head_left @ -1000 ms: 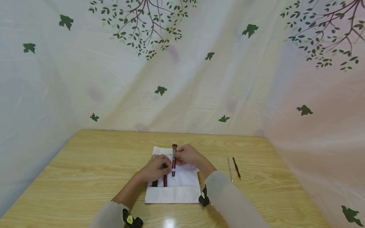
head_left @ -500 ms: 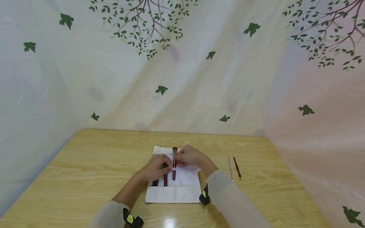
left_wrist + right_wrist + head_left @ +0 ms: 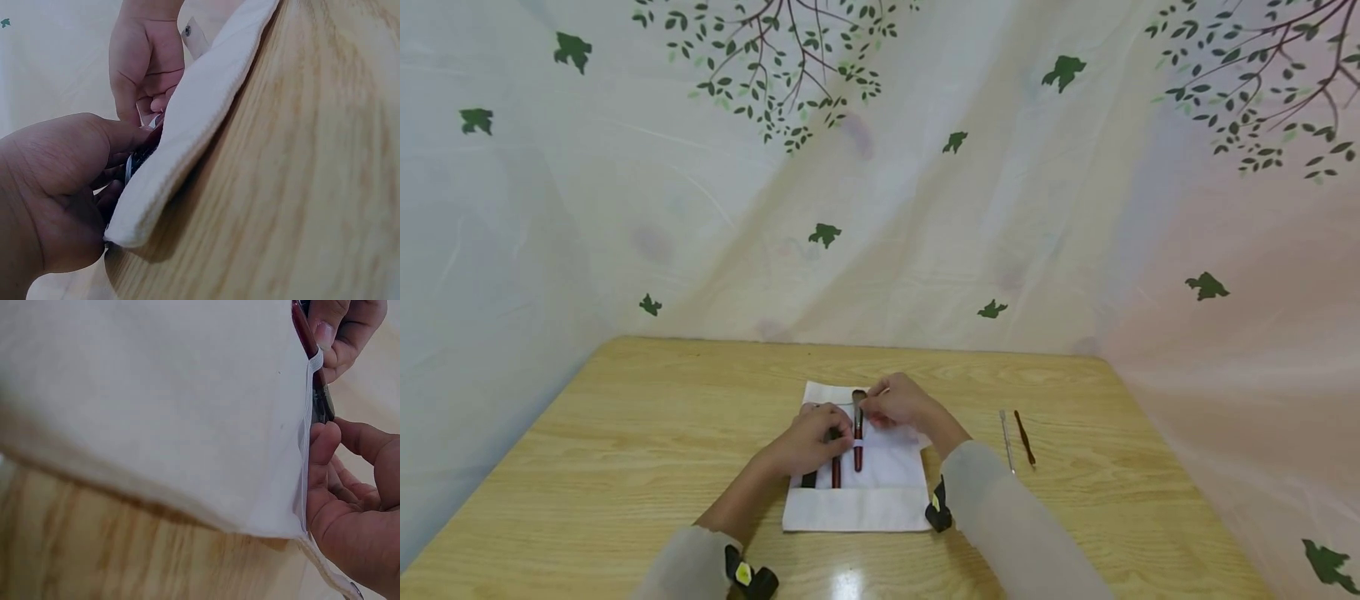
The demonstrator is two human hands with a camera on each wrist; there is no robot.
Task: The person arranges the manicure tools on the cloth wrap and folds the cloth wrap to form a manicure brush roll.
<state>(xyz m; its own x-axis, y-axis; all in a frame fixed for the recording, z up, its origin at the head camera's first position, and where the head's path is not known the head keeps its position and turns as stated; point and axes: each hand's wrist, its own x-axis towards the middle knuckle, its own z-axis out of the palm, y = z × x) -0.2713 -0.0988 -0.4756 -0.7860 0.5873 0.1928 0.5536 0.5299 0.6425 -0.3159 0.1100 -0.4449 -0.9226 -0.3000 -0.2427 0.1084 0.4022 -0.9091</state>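
Observation:
A makeup brush (image 3: 858, 433) with a dark red handle runs through a white elastic loop (image 3: 317, 359) on a white cloth brush roll (image 3: 887, 475). My right hand (image 3: 898, 402) holds the brush near its bristle end, fingertips meeting there in the right wrist view. My left hand (image 3: 812, 439) bends over the roll's left part and pinches the elastic loop beside the handle. Under the left hand, a second red handle (image 3: 836, 473) and a black item (image 3: 808, 480) lie on the roll, their upper parts mostly hidden. Both hands (image 3: 56, 181) meet at the roll's edge in the left wrist view.
Right of the roll, a thin silver tool (image 3: 1006, 442) and a slim dark red tool (image 3: 1024, 439) lie on the wooden table (image 3: 662, 433). A folded pocket strip (image 3: 856, 510) crosses the roll's near edge. A leaf-patterned curtain (image 3: 737, 233) hangs behind the table.
The brush has slid a little toward me through the loop. My right hand has shifted up along it toward the bristles, while my left hand has stayed in place.

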